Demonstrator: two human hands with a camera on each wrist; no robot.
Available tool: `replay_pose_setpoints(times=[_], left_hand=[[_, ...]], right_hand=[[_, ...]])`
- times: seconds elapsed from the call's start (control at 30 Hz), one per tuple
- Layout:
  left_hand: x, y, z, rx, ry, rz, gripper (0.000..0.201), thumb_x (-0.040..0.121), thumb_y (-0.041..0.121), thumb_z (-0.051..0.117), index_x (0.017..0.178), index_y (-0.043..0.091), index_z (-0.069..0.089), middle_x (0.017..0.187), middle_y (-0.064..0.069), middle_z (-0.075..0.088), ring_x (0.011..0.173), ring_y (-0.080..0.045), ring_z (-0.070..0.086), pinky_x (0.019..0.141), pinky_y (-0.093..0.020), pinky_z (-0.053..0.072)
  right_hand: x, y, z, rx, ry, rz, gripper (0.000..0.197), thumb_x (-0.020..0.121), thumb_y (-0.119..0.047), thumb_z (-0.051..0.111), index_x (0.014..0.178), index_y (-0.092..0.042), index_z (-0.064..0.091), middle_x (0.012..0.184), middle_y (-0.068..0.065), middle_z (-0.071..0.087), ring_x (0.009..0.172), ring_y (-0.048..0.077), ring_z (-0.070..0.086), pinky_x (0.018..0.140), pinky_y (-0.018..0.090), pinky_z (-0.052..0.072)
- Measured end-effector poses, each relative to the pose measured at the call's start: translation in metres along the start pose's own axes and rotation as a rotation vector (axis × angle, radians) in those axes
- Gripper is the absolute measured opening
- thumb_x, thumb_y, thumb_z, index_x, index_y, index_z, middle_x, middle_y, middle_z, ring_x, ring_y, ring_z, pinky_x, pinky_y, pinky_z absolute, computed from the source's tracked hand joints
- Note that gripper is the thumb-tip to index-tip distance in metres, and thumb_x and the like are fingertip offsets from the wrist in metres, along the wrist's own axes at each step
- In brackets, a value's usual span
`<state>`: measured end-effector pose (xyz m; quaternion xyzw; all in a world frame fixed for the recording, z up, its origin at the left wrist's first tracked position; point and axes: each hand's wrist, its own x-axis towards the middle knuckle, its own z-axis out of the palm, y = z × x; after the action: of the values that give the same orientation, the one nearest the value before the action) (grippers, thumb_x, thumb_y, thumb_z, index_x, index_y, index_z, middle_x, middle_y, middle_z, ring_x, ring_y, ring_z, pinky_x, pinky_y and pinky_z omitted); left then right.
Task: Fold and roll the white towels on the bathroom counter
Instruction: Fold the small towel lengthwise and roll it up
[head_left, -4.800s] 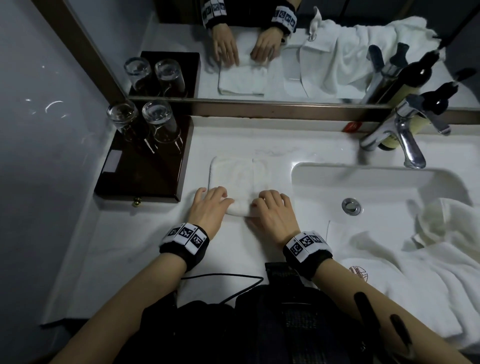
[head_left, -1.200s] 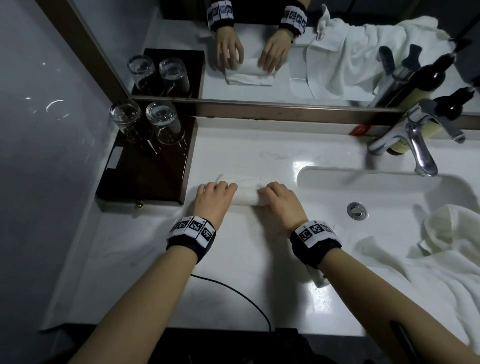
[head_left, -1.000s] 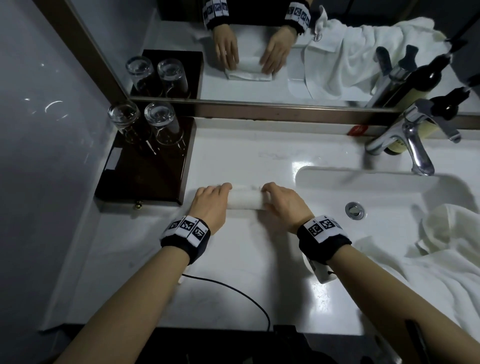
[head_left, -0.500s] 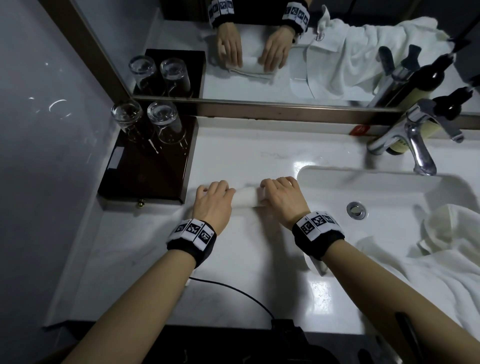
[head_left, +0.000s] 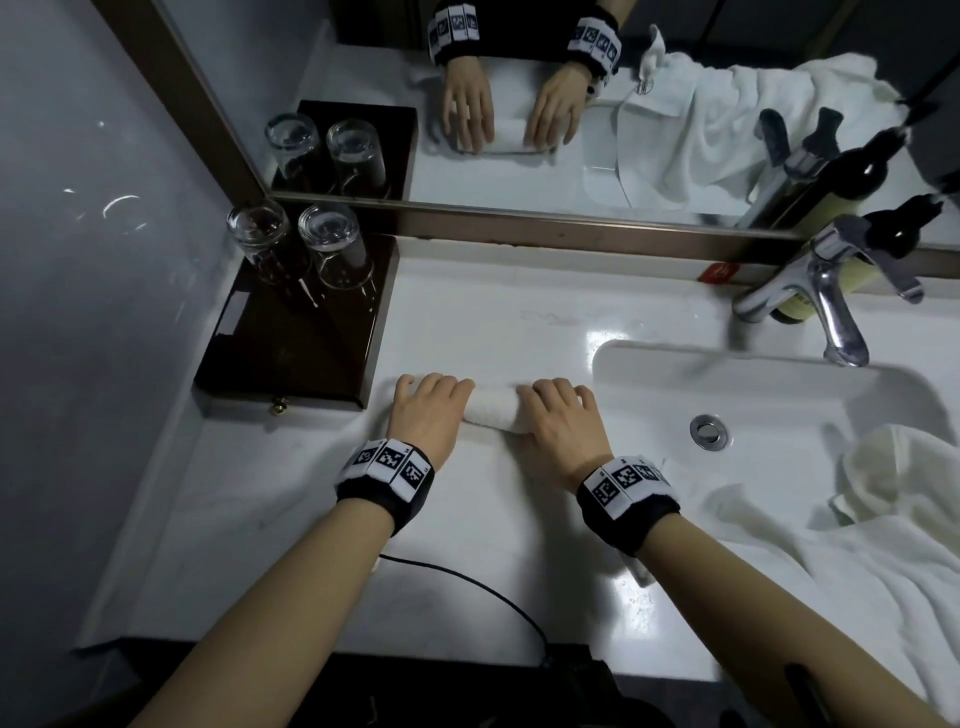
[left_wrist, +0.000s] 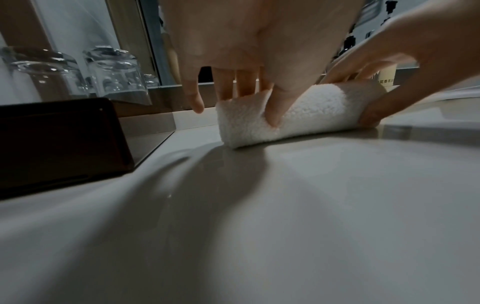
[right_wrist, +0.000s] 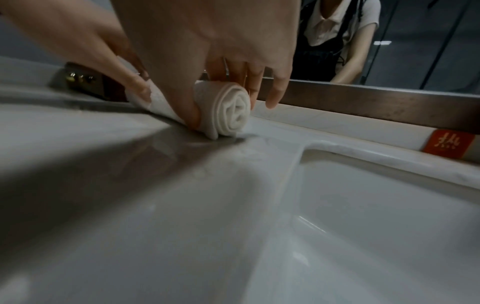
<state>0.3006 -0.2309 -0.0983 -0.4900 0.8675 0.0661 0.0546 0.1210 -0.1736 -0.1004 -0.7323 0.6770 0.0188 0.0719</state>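
A small white towel (head_left: 494, 409) lies as a tight roll on the white counter (head_left: 467, 509), left of the sink. My left hand (head_left: 434, 396) grips its left end and my right hand (head_left: 558, 401) grips its right end. In the left wrist view the left hand (left_wrist: 249, 107) has its thumb pressed on the near side of the roll (left_wrist: 311, 111), its fingers over the far side. In the right wrist view the roll's spiral end (right_wrist: 232, 112) shows between the thumb and fingers of the right hand (right_wrist: 228, 107).
A dark wooden tray (head_left: 291, 358) with two upturned glasses (head_left: 332, 244) stands just left of the roll. The sink basin (head_left: 779, 395) and chrome faucet (head_left: 826, 296) lie to the right. Loose white towels (head_left: 857, 561) drape over the sink's front right. A black cable (head_left: 467, 577) crosses the counter's front.
The folded flat towel has been rolled away from me into a tight roll. Over the last second both hands closed over the finished roll and edged slightly forward.
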Motion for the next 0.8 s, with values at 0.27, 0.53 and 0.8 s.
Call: replay_pose_setpoints(times=[0.27, 0.53, 0.8], left_hand=[[-0.014, 0.013, -0.003, 0.023, 0.028, -0.062, 0.047, 0.085, 0.003, 0.043, 0.129, 0.02, 0.045, 0.126, 0.0, 0.051, 0.121, -0.021, 0.046, 0.102, -0.041, 0.029], [0.017, 0.007, -0.03, 0.131, -0.004, -0.044, 0.044, 0.077, -0.004, 0.043, 0.118, 0.013, 0.041, 0.112, -0.001, 0.057, 0.105, -0.024, 0.053, 0.09, -0.035, 0.033], [0.09, -0.024, -0.057, 0.139, 0.127, -0.096, 0.036, 0.08, 0.001, 0.033, 0.108, 0.015, 0.051, 0.108, -0.001, 0.059, 0.104, -0.022, 0.056, 0.088, -0.035, 0.04]], right_hand=[[0.006, 0.01, 0.0, 0.039, -0.005, -0.08, 0.037, 0.089, -0.021, 0.046, 0.126, -0.015, 0.046, 0.122, 0.002, 0.056, 0.116, 0.026, 0.047, 0.097, 0.038, 0.03], [0.034, 0.026, -0.016, 0.162, 0.071, -0.078, 0.034, 0.076, -0.015, 0.059, 0.11, -0.009, 0.056, 0.101, 0.008, 0.066, 0.102, 0.031, 0.057, 0.091, 0.042, 0.036], [0.123, 0.032, -0.041, 0.159, 0.196, -0.042, 0.04, 0.062, -0.01, 0.069, 0.101, -0.008, 0.057, 0.089, 0.009, 0.068, 0.09, 0.033, 0.061, 0.083, 0.042, 0.041]])
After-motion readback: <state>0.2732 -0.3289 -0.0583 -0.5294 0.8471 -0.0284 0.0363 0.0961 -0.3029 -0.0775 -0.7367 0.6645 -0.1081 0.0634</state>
